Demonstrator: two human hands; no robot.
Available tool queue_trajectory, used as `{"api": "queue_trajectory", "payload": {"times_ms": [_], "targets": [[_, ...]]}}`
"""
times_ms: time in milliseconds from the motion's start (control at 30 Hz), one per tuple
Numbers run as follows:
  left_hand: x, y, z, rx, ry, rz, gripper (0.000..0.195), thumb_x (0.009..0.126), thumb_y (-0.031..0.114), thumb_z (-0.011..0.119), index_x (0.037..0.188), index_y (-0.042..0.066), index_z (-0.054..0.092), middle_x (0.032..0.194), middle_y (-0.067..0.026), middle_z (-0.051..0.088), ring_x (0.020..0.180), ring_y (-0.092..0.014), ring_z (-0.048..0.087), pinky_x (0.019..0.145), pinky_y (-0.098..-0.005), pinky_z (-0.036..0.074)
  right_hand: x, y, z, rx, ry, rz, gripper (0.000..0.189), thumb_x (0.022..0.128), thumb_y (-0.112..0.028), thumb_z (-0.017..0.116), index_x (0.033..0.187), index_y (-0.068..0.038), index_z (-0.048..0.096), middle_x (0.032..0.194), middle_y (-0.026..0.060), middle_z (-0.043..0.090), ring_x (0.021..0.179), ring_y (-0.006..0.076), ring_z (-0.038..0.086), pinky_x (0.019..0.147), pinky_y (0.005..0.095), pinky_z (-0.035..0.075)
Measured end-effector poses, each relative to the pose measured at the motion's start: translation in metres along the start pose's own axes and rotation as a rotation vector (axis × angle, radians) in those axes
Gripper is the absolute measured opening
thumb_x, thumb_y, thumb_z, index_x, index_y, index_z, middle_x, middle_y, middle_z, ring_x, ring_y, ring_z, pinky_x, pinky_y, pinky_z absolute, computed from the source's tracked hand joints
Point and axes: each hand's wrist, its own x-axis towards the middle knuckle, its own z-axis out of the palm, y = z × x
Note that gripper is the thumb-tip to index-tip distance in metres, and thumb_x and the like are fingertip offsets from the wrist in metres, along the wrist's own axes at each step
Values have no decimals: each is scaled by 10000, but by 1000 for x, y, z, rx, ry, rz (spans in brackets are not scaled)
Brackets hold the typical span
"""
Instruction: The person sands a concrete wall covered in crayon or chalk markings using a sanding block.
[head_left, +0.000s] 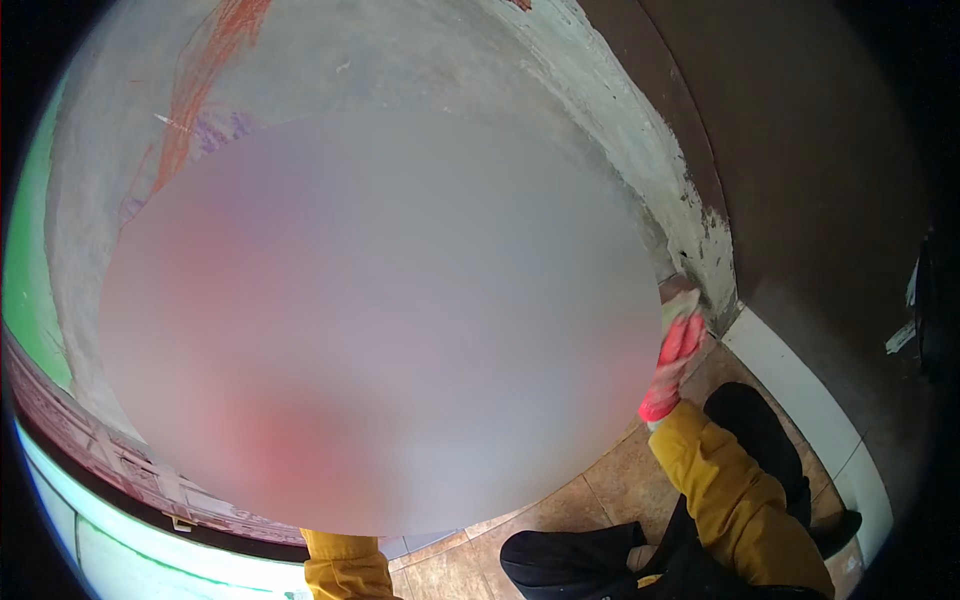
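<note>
My right hand wears a red and pink work glove and reaches forward at the base of the grey plastered wall. Under its fingertips is a pale, crumpled piece that looks like a cloth, pressed near the corner beside the floor tiles. Part of it is cut off by a large blurred oval. Of my left arm only the yellow sleeve shows at the bottom edge. The left hand lies inside the blurred oval, so what it holds or touches is hidden.
A brown door-like panel stands at right, with a white tile strip below it. My dark-trousered knees are over brown floor tiles. Orange and purple scribbles mark the grey wall. A lit pale-green panel runs along the lower left.
</note>
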Motion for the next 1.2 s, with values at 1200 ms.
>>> {"api": "queue_trajectory", "payload": {"times_ms": [1200], "targets": [[9, 5, 1, -21, -3, 6, 455, 950, 147, 500, 1352, -67, 510, 1412, -255, 516, 1299, -485, 470, 1091, -597, 365, -64, -22, -14, 374, -432, -491, 818, 740, -336, 831, 1430, -220, 407, 1502, 181, 264, 1282, 476, 369, 986, 609, 393]]}}
